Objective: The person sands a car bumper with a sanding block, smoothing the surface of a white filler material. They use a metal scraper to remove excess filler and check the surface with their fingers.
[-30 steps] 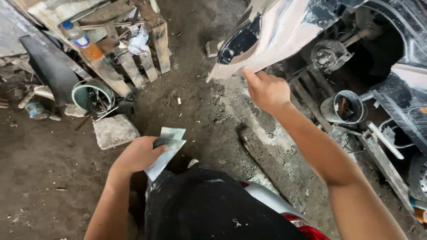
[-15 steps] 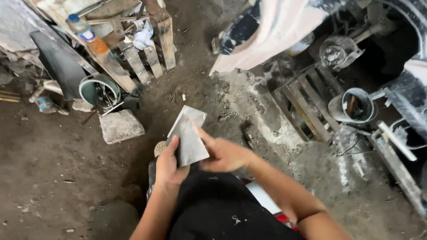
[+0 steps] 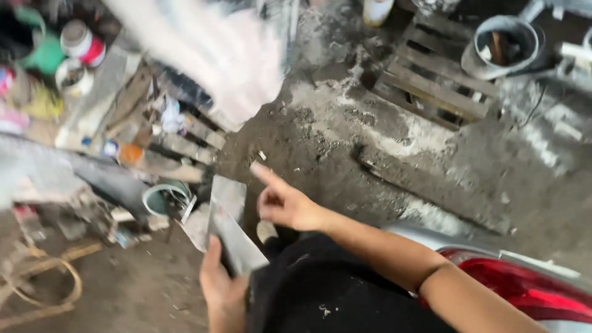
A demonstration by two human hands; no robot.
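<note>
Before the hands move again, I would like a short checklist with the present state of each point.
1. Left hand holds the grey folded sheet at its lower end: ok.
2. Right hand is off the sheet, index finger extended: ok.
3. Sheet is whole, not torn: cannot tell, the picture is blurred.
4. Small pail stands beside the sheet, apart from both hands: ok.
5. Dirt floor ahead is free of loose objects: not ok, debris and a wooden pallet lie there.
</note>
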